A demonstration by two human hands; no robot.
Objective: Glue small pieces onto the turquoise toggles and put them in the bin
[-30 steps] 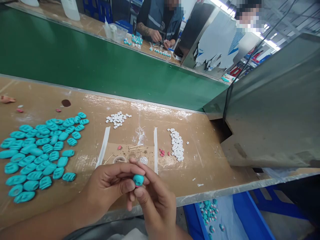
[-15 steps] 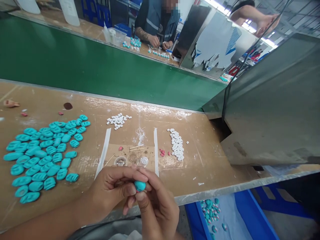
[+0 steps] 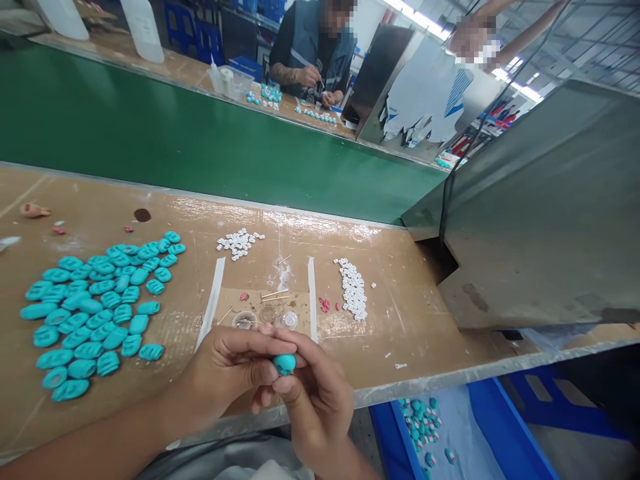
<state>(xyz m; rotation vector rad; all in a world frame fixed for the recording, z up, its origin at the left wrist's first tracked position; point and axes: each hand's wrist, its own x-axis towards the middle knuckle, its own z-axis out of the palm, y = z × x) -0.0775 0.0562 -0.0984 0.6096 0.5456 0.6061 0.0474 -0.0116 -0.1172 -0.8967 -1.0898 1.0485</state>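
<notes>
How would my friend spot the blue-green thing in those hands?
Find the brown table, then its near edge. There the left hand and right hand meet, pinching one small teal piece. Unlike the teal pieces lying at the table's left, it's held up.

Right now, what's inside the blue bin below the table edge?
Teal pieces, several showing white and reddish parts, on a pale liner in the blue bin. The tabletop covers its far part; contents there and under the liner are hidden.
</notes>
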